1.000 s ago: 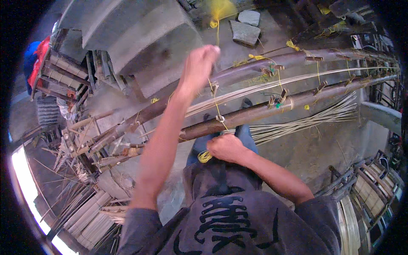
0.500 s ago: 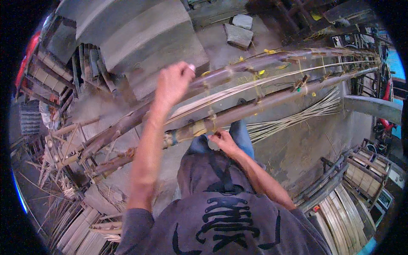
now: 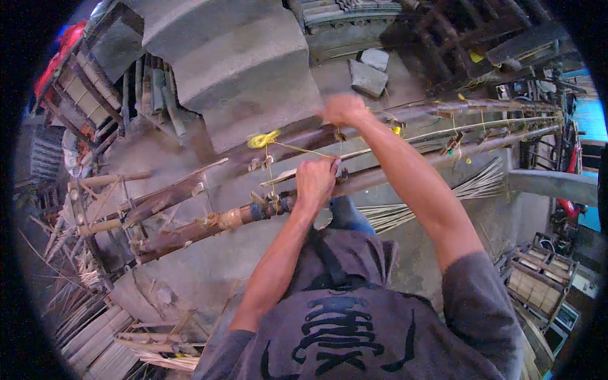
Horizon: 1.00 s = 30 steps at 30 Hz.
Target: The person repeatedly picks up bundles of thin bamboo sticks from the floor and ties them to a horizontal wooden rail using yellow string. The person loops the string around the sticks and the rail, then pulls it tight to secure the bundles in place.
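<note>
Head view: the left hand (image 3: 315,182) has its fingers pinching a yellow cord (image 3: 301,150), which runs toward ten o'clock to a yellow bundle (image 3: 262,139) at the far pole (image 3: 304,137). At one o'clock, the right hand (image 3: 344,110) is blurred; I cannot tell its fingers' state.

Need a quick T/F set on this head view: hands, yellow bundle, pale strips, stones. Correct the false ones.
1. The left hand is nearer the body than the right hand. True.
2. The yellow bundle sits to the right of both hands. False: it is left of both.
3. A yellow strand runs from the bundle to the left hand. True.
4. The fan of pale strips lies left of the left hand. False: it lies to its right.
5. Two grey stones lie beyond the far pole. True.
</note>
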Motion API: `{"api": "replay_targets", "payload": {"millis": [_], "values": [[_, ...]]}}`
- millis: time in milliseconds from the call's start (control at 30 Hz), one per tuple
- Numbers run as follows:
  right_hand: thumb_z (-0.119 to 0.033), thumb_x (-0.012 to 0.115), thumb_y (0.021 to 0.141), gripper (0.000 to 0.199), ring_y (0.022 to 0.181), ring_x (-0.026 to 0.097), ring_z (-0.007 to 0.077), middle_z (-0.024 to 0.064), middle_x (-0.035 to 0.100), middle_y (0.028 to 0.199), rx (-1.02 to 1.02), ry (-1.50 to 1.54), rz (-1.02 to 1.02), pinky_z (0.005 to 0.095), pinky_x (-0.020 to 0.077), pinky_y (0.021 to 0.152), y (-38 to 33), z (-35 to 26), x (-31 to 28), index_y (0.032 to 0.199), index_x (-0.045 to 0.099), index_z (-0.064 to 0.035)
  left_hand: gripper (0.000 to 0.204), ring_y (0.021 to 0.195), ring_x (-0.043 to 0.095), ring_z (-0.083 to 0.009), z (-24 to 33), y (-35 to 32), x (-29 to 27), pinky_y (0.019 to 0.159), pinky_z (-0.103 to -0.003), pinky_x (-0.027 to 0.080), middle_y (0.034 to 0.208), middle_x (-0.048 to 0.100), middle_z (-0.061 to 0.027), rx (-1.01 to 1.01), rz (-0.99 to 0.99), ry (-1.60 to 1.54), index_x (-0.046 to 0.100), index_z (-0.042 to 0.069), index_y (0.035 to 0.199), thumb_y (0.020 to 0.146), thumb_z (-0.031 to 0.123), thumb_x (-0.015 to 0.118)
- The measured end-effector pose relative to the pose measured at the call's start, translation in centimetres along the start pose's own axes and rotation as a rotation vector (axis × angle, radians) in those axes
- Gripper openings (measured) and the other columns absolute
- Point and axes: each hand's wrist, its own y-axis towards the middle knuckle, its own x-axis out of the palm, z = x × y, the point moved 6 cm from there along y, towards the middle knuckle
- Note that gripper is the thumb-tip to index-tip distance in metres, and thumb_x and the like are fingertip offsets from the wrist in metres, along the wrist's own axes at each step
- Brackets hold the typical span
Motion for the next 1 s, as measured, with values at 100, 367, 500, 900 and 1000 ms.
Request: {"api": "replay_targets", "payload": {"millis": [100,367,500,900,1000], "values": [[-0.036,0.052,0.087,0.037,0.086,0.063,0.0307,0.0149,0.065,0.083,0.083,0.666,-0.043,0.0420,0.0478,0.074,1.0,0.1,1.8,0.093,0.064,-0.0014,0.019,0.068,0.061,-0.0348,0.5,0.1,-1.4,0.065,-0.042,0.047,0.070,0.062,-0.0180,0.005,0.084,-0.072,0.067,0.007,0.088,0.088,0.021,0.054],[-0.026,0.045,0.089,0.027,0.077,0.063,0.0381,0.0227,0.063,0.080,-0.431,0.584,-0.500,0.0489,0.0497,0.074,-19.2,-7.2,8.8,0.086,0.059,-0.0030,0.027,0.074,0.064,-0.0247,-1.5,-0.6,-0.2,0.071,-0.036,0.048,0.079,0.066,-0.0132,-0.178,0.101,-0.495,0.064,0.005,0.095,0.091,0.029,0.052],[-0.026,0.049,0.085,0.026,0.066,0.064,0.0344,0.0159,0.063,0.068,-0.504,0.608,-0.179,0.0462,0.0510,0.062,-20.7,-7.2,10.1,0.073,0.063,-0.0069,0.029,0.070,0.054,-0.0168,3.9,7.3,-5.3,0.071,-0.031,0.045,0.075,0.061,-0.0077,-0.097,0.040,-0.622,0.058,0.000,0.090,0.093,0.026,0.047],[-0.016,0.057,0.080,0.054,0.120,0.039,0.0363,0.0177,0.039,0.133,-0.399,0.958,-0.241,0.0430,0.0372,0.098,-25.2,-9.1,8.3,0.129,0.039,-0.0011,0.039,0.075,0.065,-0.0218,-9.1,8.3,-11.2,0.070,-0.034,0.049,0.085,0.067,-0.0107,-0.115,-0.270,-0.191,0.065,0.002,0.095,0.088,0.038,0.051],[-0.015,0.056,0.083,0.038,0.111,0.047,0.0370,0.0179,0.051,0.121,-0.109,0.431,-0.055,0.0422,0.0394,0.095,-21.3,-13.8,15.5,0.118,0.051,-0.0020,0.035,0.079,0.065,-0.0274,-8.8,-0.3,-13.8,0.074,-0.037,0.049,0.087,0.067,-0.0136,-0.262,-0.354,-0.431,0.065,0.003,0.097,0.089,0.035,0.050]]}}
